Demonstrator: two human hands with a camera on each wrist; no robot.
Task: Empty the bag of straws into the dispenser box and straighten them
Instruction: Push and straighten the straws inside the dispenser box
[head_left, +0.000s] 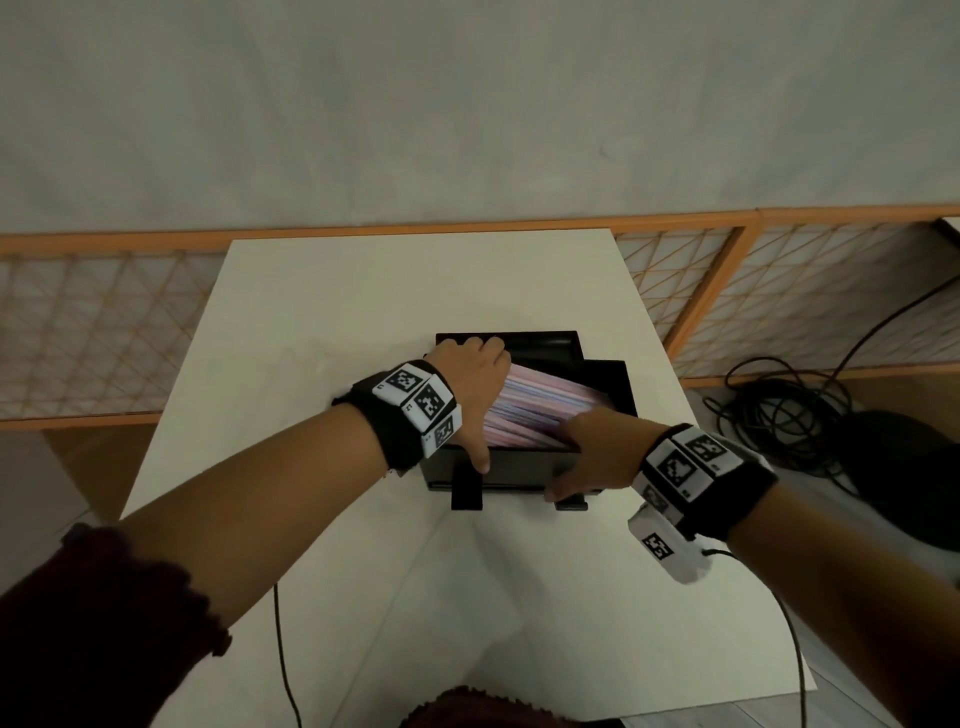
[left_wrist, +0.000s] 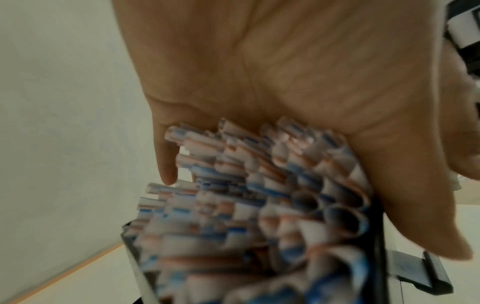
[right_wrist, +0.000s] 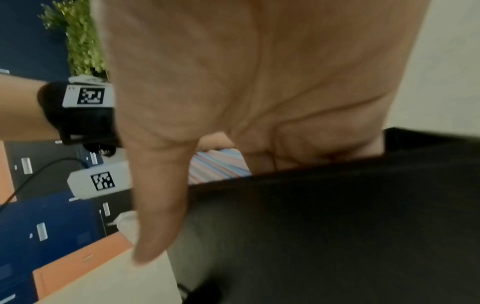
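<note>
A black dispenser box (head_left: 524, 467) stands on the white table (head_left: 322, 332), full of pink-and-blue striped straws (head_left: 540, 405) that lie slanted across it. My left hand (head_left: 475, 374) is at the box's left end. Its palm (left_wrist: 285, 72) presses flat against the straw ends (left_wrist: 246, 205), and its thumb hangs down the front wall. My right hand (head_left: 592, 452) is at the near right corner, with its fingers reaching over the front wall (right_wrist: 337, 226) onto the straws (right_wrist: 215, 166). The right thumb (right_wrist: 158, 205) lies straight along the outside. No bag is in view.
The box's lid (head_left: 545, 345) stands open at the back. An orange lattice railing (head_left: 779, 291) runs behind the table. Coiled black cables (head_left: 779, 410) lie on the floor to the right. Thin wires trail from my wrists over the table's near edge.
</note>
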